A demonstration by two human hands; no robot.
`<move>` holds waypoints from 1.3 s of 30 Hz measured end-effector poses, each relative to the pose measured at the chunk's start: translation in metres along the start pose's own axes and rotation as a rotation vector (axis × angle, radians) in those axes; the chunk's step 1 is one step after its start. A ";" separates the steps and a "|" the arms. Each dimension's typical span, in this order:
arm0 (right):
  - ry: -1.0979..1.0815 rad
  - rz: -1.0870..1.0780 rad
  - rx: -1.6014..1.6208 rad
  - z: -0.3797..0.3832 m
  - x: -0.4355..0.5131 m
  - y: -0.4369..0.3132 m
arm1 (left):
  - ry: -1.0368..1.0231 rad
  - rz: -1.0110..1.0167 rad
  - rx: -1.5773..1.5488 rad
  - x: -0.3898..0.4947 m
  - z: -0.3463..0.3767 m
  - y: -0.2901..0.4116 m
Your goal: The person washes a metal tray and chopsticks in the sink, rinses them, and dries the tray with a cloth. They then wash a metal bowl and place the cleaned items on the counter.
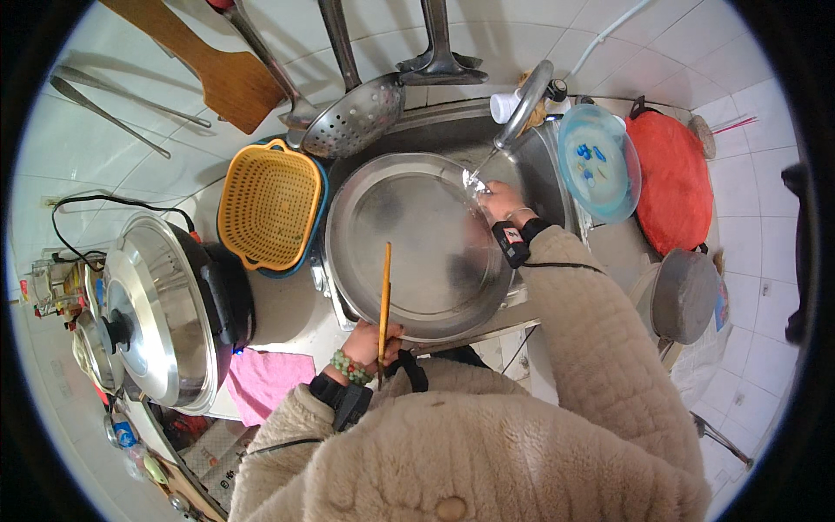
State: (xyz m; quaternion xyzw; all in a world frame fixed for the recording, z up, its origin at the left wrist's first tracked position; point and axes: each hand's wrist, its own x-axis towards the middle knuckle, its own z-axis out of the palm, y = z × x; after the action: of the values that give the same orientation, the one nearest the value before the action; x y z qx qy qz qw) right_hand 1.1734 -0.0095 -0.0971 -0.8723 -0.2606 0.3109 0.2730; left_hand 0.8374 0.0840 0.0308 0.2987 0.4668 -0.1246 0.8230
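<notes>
A large round metal basin (404,241) is tilted over the stainless sink (522,156). My right hand (503,201) is at its upper right rim, where water from the curved faucet (525,104) splashes. My left hand (370,344), wearing a green bead bracelet, holds a pair of wooden chopsticks (386,287) that point up in front of the basin. This hand is also right by the basin's lower left rim; whether its fingers grip the rim cannot be told.
Left of the basin stand a yellow plastic basket (264,202) and an electric pot (163,313) with a metal lid, beside a pink cloth (267,382). A skimmer (355,114) hangs above. To the right are a blue plastic bowl (597,163) and a red round item (675,183).
</notes>
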 end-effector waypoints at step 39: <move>-0.208 0.232 1.683 0.013 0.025 -0.035 | -0.182 0.048 0.105 0.048 -0.017 -0.016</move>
State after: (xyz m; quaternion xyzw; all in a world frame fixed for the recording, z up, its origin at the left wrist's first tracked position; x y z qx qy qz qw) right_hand 1.1718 0.0357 -0.0929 -0.3673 0.1244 0.5051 0.7710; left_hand 0.8437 0.0851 -0.0218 0.3400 0.3754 -0.1557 0.8481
